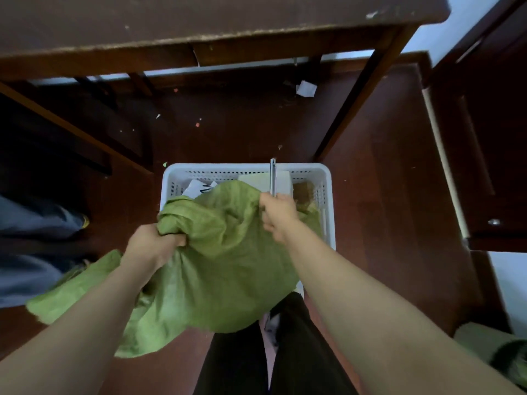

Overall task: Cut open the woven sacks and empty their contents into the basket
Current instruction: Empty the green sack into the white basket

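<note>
Both-handed: left hand [151,243], right hand [278,215] grip green sack [222,258] over basket [328,178].

— Where do we look from?
— We have a single view, worn on the head. We look steeply down and a little forward at the floor [385,166].
— How near are we?
— Near. The left hand [152,243] and right hand [278,215] sit mid-frame, with the sack [228,266] and the basket [216,166] beneath us.
— And the edges?
— Our wide lens bends them. The dark surface [199,15] spans the far side, and our legs [236,363] are at the near edge.
</note>
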A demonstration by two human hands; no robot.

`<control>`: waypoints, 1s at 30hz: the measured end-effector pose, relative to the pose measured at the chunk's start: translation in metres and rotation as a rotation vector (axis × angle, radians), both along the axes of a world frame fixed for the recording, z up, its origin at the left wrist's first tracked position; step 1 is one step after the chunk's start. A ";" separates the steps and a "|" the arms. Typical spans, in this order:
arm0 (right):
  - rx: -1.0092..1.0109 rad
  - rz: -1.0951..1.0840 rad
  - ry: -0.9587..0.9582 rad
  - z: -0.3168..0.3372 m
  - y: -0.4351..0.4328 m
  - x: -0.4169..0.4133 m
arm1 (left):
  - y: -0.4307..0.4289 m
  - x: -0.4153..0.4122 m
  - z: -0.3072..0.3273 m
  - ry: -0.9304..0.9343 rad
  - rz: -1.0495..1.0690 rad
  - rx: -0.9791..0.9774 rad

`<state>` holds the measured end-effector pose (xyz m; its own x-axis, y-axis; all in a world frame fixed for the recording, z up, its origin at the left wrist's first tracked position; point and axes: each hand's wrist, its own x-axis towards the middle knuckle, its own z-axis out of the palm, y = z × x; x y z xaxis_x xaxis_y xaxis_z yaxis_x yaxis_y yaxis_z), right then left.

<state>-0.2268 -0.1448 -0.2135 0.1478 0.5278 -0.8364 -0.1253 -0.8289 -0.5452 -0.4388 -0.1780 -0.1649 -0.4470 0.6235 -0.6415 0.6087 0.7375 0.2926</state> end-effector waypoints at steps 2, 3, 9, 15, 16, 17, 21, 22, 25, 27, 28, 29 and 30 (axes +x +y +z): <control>-0.060 -0.087 0.056 0.001 -0.012 0.005 | -0.003 -0.012 0.015 0.048 0.052 0.091; -0.089 -0.112 0.031 0.003 -0.014 0.009 | -0.004 -0.016 0.022 0.051 0.090 0.135; 0.077 0.020 -0.070 0.029 0.001 0.007 | -0.002 0.004 0.055 -0.158 0.348 0.416; 0.205 0.045 -0.288 0.039 0.010 0.019 | 0.008 0.016 0.080 -0.361 0.293 0.520; 0.215 0.069 -0.299 0.040 0.013 0.022 | 0.010 0.016 0.078 -0.370 0.293 0.543; 0.202 0.092 -0.316 0.041 0.015 0.026 | 0.013 0.018 0.080 -0.377 0.279 0.551; 0.208 0.102 -0.368 0.044 0.020 0.035 | 0.020 0.025 0.086 -0.446 0.151 0.564; 0.216 0.094 -0.362 0.043 0.022 0.036 | 0.022 0.028 0.086 -0.451 0.140 0.601; 0.125 0.134 -0.412 0.041 0.013 0.044 | 0.030 0.035 0.088 -0.461 0.116 0.641; 0.140 0.129 -0.416 0.040 0.010 0.047 | 0.033 0.037 0.091 -0.458 0.042 0.662; 0.170 0.100 -0.401 0.039 0.013 0.050 | 0.035 0.041 0.093 -0.445 -0.008 0.693; 0.183 0.091 -0.400 0.039 0.015 0.053 | 0.036 0.046 0.097 -0.429 -0.040 0.720; 0.159 0.093 -0.401 0.039 0.015 0.055 | 0.037 0.051 0.099 -0.419 -0.058 0.738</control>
<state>-0.1714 -0.1298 -0.1742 0.3903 0.6717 -0.6296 0.1937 -0.7285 -0.6571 -0.3881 -0.1411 -0.0659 -0.2180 0.9616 -0.1669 0.3737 0.2402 0.8959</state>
